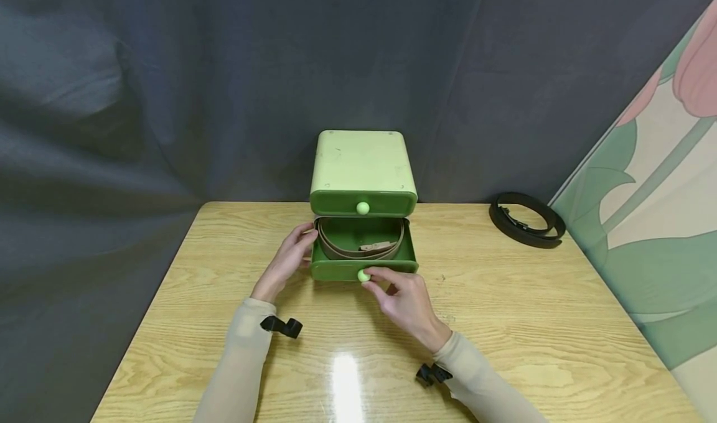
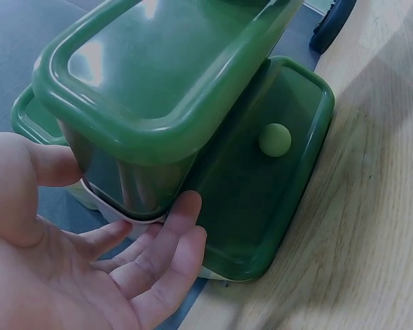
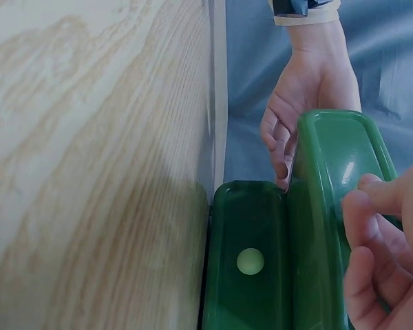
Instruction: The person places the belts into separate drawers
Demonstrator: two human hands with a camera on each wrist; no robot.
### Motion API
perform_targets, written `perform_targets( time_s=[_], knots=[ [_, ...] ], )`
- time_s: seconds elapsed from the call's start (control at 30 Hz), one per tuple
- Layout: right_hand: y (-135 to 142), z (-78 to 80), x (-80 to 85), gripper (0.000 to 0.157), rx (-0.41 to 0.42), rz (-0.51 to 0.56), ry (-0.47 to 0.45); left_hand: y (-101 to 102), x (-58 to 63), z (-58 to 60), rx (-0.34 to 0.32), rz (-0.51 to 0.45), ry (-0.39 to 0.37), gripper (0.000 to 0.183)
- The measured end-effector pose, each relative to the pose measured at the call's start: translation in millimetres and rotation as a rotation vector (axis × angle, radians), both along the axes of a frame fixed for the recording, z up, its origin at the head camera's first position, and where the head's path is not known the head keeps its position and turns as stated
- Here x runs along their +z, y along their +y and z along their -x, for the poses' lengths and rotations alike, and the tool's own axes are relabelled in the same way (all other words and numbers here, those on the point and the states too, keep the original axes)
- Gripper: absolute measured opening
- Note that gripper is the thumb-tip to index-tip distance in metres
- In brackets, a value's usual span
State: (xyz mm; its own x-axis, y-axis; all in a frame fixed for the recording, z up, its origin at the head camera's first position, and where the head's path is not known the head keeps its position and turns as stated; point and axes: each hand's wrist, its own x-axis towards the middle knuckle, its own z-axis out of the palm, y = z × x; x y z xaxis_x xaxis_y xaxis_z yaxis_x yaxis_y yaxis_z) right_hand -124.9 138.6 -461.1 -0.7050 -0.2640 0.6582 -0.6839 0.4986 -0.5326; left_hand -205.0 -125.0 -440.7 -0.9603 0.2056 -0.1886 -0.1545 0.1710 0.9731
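Observation:
A small cabinet (image 1: 363, 162) with a pale green top has its middle drawer (image 1: 336, 270) pulled out. Inside that green drawer lies a coiled brown belt (image 1: 351, 254) with a light tan end. My right hand (image 1: 407, 300) pinches the drawer's round light green knob (image 1: 363, 275) between thumb and fingertips. At the drawer's left side is my left hand (image 1: 287, 262), its fingers loosely bent. In the left wrist view the thumb lies along the drawer's side and the fingers (image 2: 166, 265) rest at the cabinet's edge beneath it.
Beneath the pulled-out drawer, a lower drawer (image 3: 244, 295) with its own knob (image 3: 250, 261) sits closed. The top drawer (image 1: 336, 203) is closed too. A coiled black belt (image 1: 526, 221) lies at the table's back right. Dark curtain (image 1: 252, 87) hangs behind the wooden table (image 1: 185, 342).

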Motion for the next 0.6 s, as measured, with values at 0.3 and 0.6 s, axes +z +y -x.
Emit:
perform_targets(
  time_s=[0.3,0.6],
  knots=[
    [-1.1,0.6,-0.2,0.022,0.006,0.009,0.001,-0.1,-0.8,0.6,0.000,-0.003,-0.004,0.066],
    [-0.5,2.5,0.5,0.021,-0.008,0.016,-0.009,0.0,-0.3,0.1,-0.003,-0.011,0.000,0.066]
  ],
)
